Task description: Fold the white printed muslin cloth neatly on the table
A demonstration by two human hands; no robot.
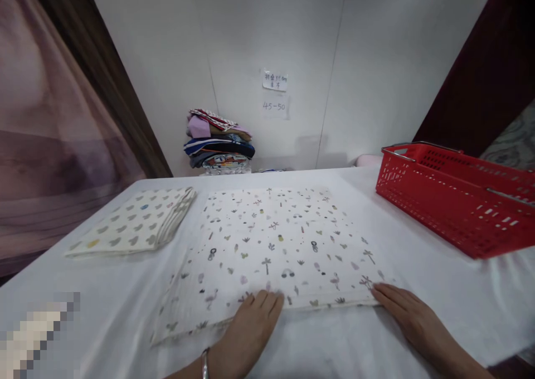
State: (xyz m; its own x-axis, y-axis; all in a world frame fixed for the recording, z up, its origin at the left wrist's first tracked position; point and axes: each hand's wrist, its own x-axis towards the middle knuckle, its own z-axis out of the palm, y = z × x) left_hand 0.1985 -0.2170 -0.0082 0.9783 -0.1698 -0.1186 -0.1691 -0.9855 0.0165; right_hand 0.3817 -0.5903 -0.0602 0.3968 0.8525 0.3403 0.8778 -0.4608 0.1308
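A white cloth printed with small palms, flamingos and other figures (pixel 271 245) lies spread flat on the white table (pixel 104 306) in front of me. My left hand (pixel 251 326) rests flat on its near edge, fingers stretched out and together, a bracelet on the wrist. My right hand (pixel 407 312) lies flat at the cloth's near right corner, fingers extended and touching the edge. Neither hand holds anything.
A folded white cloth with heart prints (pixel 134 222) lies at the left. A red plastic basket (pixel 455 200) stands at the right. A stack of folded colourful clothes (pixel 219 145) sits against the back wall under two paper notes (pixel 275 81).
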